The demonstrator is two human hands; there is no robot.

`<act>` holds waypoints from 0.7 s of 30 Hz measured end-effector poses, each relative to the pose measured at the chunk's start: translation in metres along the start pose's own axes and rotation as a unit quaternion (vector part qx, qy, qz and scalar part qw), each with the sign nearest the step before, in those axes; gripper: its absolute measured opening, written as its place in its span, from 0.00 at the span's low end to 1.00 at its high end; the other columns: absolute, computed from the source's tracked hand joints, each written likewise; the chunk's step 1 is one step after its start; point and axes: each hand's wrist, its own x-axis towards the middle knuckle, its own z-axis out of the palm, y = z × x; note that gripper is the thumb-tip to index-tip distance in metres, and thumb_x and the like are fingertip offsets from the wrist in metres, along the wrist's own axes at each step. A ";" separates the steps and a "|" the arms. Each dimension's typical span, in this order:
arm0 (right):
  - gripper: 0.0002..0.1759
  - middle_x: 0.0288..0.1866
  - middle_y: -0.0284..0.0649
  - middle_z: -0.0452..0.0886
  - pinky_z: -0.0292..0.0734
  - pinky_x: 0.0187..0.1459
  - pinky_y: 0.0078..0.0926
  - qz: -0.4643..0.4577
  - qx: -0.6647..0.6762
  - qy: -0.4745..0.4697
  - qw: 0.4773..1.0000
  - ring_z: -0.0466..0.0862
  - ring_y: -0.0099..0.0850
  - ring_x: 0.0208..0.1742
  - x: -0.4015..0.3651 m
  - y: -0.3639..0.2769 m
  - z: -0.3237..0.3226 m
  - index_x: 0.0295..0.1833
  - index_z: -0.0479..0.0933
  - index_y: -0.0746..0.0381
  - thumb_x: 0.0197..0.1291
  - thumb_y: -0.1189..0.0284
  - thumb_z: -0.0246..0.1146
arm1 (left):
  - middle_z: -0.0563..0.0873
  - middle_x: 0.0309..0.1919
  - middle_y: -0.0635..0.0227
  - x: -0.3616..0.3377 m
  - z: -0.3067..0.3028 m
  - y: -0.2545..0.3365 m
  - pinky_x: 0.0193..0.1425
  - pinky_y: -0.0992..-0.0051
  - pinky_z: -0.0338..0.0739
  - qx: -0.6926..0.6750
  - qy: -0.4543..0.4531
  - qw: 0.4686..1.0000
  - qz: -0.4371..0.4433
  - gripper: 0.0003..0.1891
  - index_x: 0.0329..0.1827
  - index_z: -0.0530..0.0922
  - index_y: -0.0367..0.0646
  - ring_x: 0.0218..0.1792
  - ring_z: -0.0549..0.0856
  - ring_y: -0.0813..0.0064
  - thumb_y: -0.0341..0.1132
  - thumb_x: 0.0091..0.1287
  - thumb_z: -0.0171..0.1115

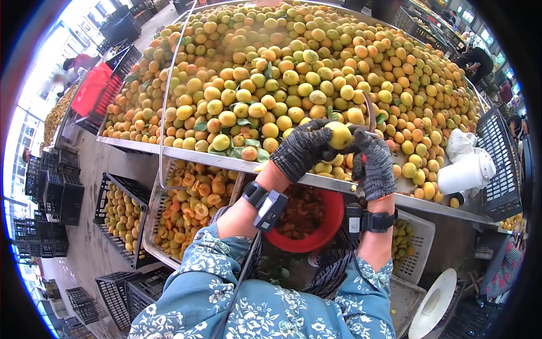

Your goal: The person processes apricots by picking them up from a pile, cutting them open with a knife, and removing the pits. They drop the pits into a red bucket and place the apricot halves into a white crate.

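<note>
In my gloved left hand (pixel 304 150) is a yellow-green apricot (pixel 340 135), gripped between thumb and fingers above the table's front edge. My right hand (pixel 374 169), also in a dark grey knit glove, is closed round a small curved knife (pixel 370 110). Its blade points up and away from me, just right of the apricot, and the fingers cover most of the handle. Right-hand fingertips meet the apricot's right side. Beyond both hands spreads a big heap of apricots (pixel 271 85) with a few green leaves.
The metal table's rim (pixel 333 183) runs below my hands. Under it stand a red basin (pixel 333 226) of brownish scraps and a pale crate (pixel 148 231) of halved apricots. A white jug (pixel 466 172) sits at right; black crates (pixel 135 257) flank me. Other people work farther off.
</note>
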 end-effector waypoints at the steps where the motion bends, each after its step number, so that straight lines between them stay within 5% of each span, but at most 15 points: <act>1: 0.17 0.35 0.35 0.83 0.72 0.31 0.15 0.054 -0.056 -0.002 0.997 0.79 0.19 0.29 -0.004 -0.011 -0.004 0.45 0.80 0.62 0.57 0.62 0.70 | 0.83 0.39 0.60 0.002 -0.003 -0.002 0.43 0.70 0.80 0.248 0.023 0.957 0.152 0.21 0.52 0.77 0.41 0.40 0.85 0.60 0.40 0.58 0.70; 2: 0.17 0.35 0.35 0.83 0.72 0.31 0.15 0.053 -0.055 -0.005 0.997 0.79 0.19 0.29 -0.004 -0.012 -0.008 0.45 0.80 0.62 0.57 0.62 0.70 | 0.83 0.39 0.60 0.001 -0.006 -0.004 0.43 0.70 0.80 0.250 0.024 0.956 0.154 0.21 0.52 0.77 0.41 0.40 0.85 0.60 0.40 0.58 0.70; 5: 0.17 0.31 0.35 0.81 0.68 0.26 0.14 0.044 -0.182 0.065 0.980 0.74 0.16 0.25 0.006 -0.002 -0.014 0.45 0.79 0.62 0.58 0.61 0.69 | 0.84 0.41 0.61 -0.005 -0.002 0.012 0.38 0.68 0.80 0.522 0.117 0.805 0.255 0.24 0.52 0.77 0.44 0.37 0.85 0.60 0.45 0.56 0.70; 6: 0.16 0.28 0.33 0.79 0.67 0.27 0.14 0.010 -0.291 0.069 0.954 0.73 0.16 0.26 0.011 0.000 -0.015 0.46 0.80 0.61 0.58 0.62 0.68 | 0.84 0.41 0.61 -0.004 -0.002 0.013 0.38 0.68 0.80 0.526 0.119 0.802 0.257 0.24 0.52 0.77 0.44 0.37 0.85 0.60 0.45 0.56 0.70; 9: 0.13 0.25 0.32 0.77 0.67 0.23 0.16 0.026 -0.310 0.058 0.948 0.73 0.17 0.23 0.004 -0.001 -0.013 0.43 0.79 0.61 0.60 0.63 0.66 | 0.84 0.41 0.63 -0.003 -0.001 0.015 0.35 0.68 0.80 0.535 0.166 0.784 0.267 0.25 0.54 0.77 0.45 0.35 0.85 0.61 0.48 0.57 0.69; 15: 0.10 0.21 0.28 0.74 0.61 0.17 0.17 0.037 -0.112 0.021 0.993 0.69 0.16 0.16 -0.018 0.000 0.012 0.39 0.76 0.60 0.63 0.65 0.62 | 0.85 0.45 0.64 -0.003 -0.006 0.017 0.34 0.70 0.81 0.529 0.153 0.789 0.271 0.21 0.49 0.80 0.45 0.34 0.86 0.63 0.47 0.57 0.70; 19: 0.09 0.23 0.28 0.74 0.62 0.24 0.14 -0.015 -0.133 0.023 0.991 0.70 0.15 0.24 -0.023 0.016 0.023 0.40 0.76 0.61 0.65 0.66 0.61 | 0.85 0.46 0.63 -0.004 -0.008 0.015 0.34 0.70 0.81 0.510 0.155 0.799 0.280 0.20 0.47 0.81 0.44 0.35 0.86 0.63 0.45 0.55 0.72; 21: 0.09 0.21 0.28 0.74 0.60 0.19 0.14 -0.038 -0.145 0.025 0.988 0.69 0.15 0.18 -0.025 0.021 0.029 0.41 0.77 0.61 0.66 0.65 0.60 | 0.85 0.46 0.63 -0.004 -0.005 0.016 0.35 0.71 0.82 0.490 0.175 0.808 0.275 0.21 0.48 0.81 0.43 0.35 0.87 0.64 0.43 0.54 0.73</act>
